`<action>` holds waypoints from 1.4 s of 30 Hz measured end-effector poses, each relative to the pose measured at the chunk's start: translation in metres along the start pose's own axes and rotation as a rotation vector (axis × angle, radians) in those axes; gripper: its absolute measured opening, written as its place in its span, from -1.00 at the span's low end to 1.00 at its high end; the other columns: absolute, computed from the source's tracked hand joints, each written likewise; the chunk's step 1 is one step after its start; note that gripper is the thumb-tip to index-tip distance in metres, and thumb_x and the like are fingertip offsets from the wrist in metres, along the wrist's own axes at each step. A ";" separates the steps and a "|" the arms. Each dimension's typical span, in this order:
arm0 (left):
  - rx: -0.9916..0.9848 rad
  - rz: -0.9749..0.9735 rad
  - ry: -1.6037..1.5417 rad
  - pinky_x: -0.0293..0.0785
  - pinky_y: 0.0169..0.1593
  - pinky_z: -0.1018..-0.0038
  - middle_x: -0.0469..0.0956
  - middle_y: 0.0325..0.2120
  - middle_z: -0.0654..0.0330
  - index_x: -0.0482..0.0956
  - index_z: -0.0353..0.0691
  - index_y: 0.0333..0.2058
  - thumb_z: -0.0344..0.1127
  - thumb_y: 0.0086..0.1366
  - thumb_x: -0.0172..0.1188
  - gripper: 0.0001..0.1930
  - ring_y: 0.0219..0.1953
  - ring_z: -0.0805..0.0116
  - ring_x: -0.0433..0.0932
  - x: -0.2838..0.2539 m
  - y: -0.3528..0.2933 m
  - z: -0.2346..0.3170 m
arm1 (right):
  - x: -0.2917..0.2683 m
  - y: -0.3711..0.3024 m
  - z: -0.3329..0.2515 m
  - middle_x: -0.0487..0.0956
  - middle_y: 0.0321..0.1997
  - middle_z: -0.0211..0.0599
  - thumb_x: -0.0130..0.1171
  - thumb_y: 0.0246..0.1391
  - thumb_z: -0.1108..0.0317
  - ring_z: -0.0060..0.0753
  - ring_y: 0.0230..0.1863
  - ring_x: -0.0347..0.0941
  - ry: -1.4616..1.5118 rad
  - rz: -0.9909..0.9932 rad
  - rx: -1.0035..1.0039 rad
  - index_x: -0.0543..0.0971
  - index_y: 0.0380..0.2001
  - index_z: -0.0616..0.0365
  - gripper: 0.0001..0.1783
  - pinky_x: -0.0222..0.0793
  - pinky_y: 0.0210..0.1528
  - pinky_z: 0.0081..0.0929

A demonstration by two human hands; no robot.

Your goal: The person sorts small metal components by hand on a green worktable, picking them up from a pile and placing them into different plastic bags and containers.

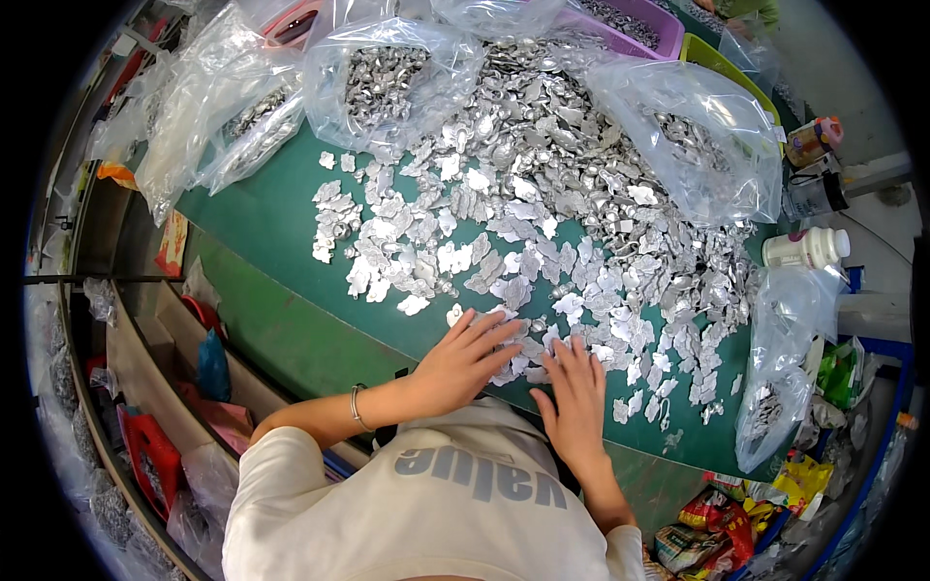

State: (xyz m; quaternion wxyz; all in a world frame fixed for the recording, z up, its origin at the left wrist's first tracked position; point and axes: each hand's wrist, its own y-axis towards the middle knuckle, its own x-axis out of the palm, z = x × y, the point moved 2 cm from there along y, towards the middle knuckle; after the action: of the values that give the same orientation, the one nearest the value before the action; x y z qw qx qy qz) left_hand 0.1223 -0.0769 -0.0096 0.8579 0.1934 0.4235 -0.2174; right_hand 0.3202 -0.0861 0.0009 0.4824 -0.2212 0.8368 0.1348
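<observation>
A large spread of small flat silvery metal pieces (542, 184) covers much of the green tabletop (281, 242), heaped at the back and thinning out toward me. My left hand (457, 360), with a bangle on its wrist, reaches over the near edge; its fingers are stretched out and rest on the nearest pieces. Beside it, my right hand (575, 402) lies palm down with fingers extended, its fingertips touching pieces at the front of the spread. Neither hand grips anything that I can see. What lies under the fingertips is hidden.
Clear plastic bags of metal pieces (383, 82) stand along the back, another bag (693, 136) at the right. Purple (668, 29) and yellow-green bins (727, 68) sit behind. A white bottle (806, 249) stands at the right edge. Colourful packets (717, 523) lie low right; shelving (145, 358) is at left.
</observation>
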 end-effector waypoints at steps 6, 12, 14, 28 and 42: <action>0.008 0.313 -0.430 0.22 0.10 0.17 0.40 -0.04 0.08 0.51 -0.26 -0.16 -0.61 -0.04 0.19 -0.61 0.02 0.05 0.35 0.003 -0.023 0.004 | 0.003 0.017 -0.005 0.35 0.11 -0.16 0.23 -0.09 0.32 -0.03 0.18 0.19 -0.047 0.151 -0.015 0.39 0.03 0.24 -0.44 0.05 0.14 -0.10; -0.113 0.356 -0.183 0.28 -0.02 0.29 0.45 -0.15 0.11 0.51 -0.25 -0.20 -0.63 -0.04 0.18 -0.65 -0.05 0.09 0.39 -0.013 -0.007 0.006 | -0.005 0.061 0.004 0.40 -0.11 -0.27 0.27 -0.18 0.42 -0.18 -0.14 0.28 -0.047 0.234 -0.030 0.51 -0.20 0.20 -0.62 0.12 -0.14 -0.23; -0.197 0.375 -0.128 0.30 -0.05 0.30 0.45 -0.16 0.10 0.52 -0.25 -0.22 -0.66 -0.06 0.18 -0.65 -0.10 0.09 0.41 -0.017 0.000 -0.001 | -0.007 0.065 0.006 0.45 -0.20 -0.31 0.28 -0.22 0.46 -0.21 -0.17 0.30 -0.010 0.266 -0.016 0.51 -0.28 0.18 -0.68 0.13 -0.13 -0.27; -0.627 0.011 -1.445 0.29 -0.41 0.67 0.45 -0.46 0.29 0.47 -0.36 -0.10 -0.41 0.38 -0.17 -0.74 -0.51 0.63 0.29 -0.017 0.031 -0.008 | -0.040 0.046 0.024 0.49 -0.07 -0.18 0.23 -0.09 0.43 -0.03 0.00 0.34 0.095 0.455 0.124 0.53 -0.21 0.25 -0.69 0.16 0.09 -0.21; 0.133 0.059 -0.062 0.34 -0.23 0.31 0.36 -0.39 0.10 0.42 -0.27 -0.07 -0.39 0.07 0.21 -0.60 -0.30 0.13 0.38 0.023 0.130 0.008 | -0.049 0.038 0.064 0.48 -0.22 -0.21 0.23 -0.11 0.48 -0.14 -0.16 0.34 -0.075 0.581 0.252 0.53 -0.23 0.21 -0.72 0.20 -0.08 -0.28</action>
State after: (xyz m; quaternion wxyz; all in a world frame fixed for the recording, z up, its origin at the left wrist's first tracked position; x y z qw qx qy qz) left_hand 0.2098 0.0221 -0.0043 0.8618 0.2556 0.3756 -0.2255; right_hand 0.3709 -0.0134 0.0116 0.4781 0.0938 0.8565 0.1703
